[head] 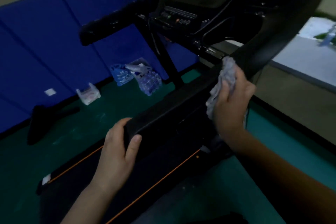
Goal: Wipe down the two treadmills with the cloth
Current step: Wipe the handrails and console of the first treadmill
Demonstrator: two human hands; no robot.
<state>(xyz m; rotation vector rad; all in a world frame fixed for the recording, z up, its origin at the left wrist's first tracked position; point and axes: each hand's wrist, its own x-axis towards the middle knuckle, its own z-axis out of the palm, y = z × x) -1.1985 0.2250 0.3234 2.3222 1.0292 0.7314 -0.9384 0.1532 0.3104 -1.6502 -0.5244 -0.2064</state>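
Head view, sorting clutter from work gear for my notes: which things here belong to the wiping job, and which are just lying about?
Job in hand:
- treadmill, left hand gripping its handrail end
- cloth, held in right hand against the frame

Lying about:
- plastic-wrapped bottle packs by the blue wall padding
- small clear pack on the green floor
- dark object, unclear

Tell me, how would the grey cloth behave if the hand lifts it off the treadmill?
The cloth is bunched in folds under the right hand, so it is probably soft and would droop. It looks thin, so likely light. It drapes against the handrail, so it should not roll.
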